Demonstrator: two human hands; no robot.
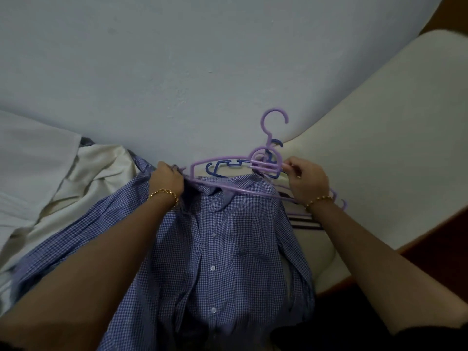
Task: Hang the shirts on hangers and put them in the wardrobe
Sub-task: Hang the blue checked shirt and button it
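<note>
A blue checked shirt (217, 249), buttoned, soft and light, droops between a person's forearms with its collar at a purple hanger (240, 188). The left hand (167, 178) bunches the limp shoulder cloth in curled fingers at the hanger's end. The right hand (307, 183) pinches the stiff plastic near the neck, likely the surest hold. A blue hanger (220, 171) and white cloth (101, 168) lie behind.
</note>
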